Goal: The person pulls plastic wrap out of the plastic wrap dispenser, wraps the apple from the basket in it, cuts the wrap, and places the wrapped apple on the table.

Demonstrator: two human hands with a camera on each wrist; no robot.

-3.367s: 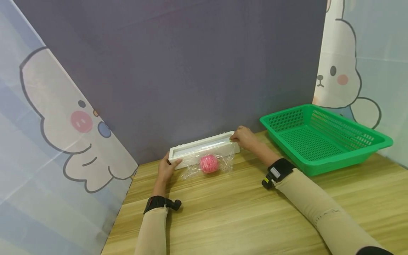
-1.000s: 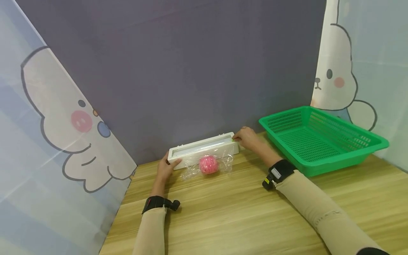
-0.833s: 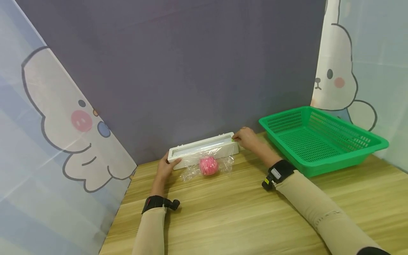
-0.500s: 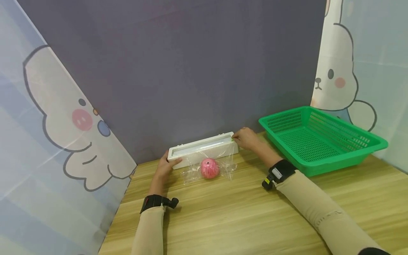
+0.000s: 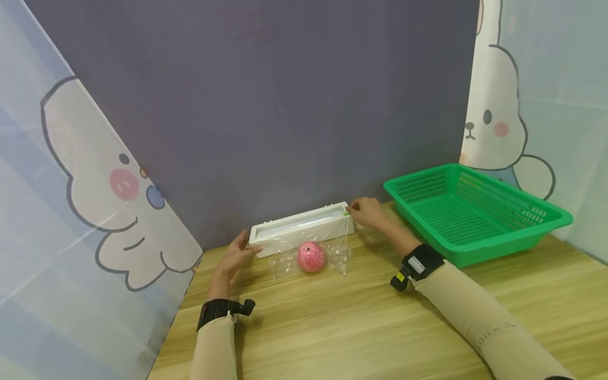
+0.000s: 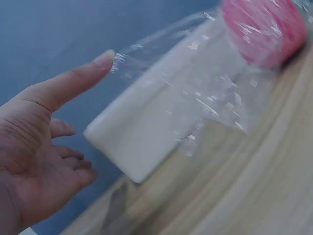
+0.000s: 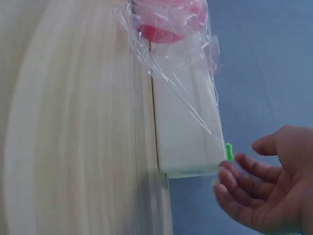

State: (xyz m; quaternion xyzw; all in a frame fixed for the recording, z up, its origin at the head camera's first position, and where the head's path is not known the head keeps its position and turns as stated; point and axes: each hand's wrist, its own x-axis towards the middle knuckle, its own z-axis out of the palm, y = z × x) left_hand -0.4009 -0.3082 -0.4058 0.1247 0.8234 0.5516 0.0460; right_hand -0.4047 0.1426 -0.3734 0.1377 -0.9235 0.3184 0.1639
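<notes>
A long white cling film dispenser stands on the table by the back wall. Clear film comes from it and drapes over a round pink object with a dark spot on top; its kind is unclear. Beside the dispenser's left end is my left hand, fingers spread and apart from the box in the left wrist view. At the right end, my right hand has loosely bent fingers close to a small green slider. Its thumb stands away from the slider, so nothing is pinched.
A green perforated basket stands at the right, beyond my right forearm. The wooden table stretches toward me. A grey back wall and printed side curtains bound it.
My left hand has let go of the dispenser's left end and drawn back. The pink object has turned, bringing its dark spot up, and shifted slightly toward me. My right fingers have loosened at the slider.
</notes>
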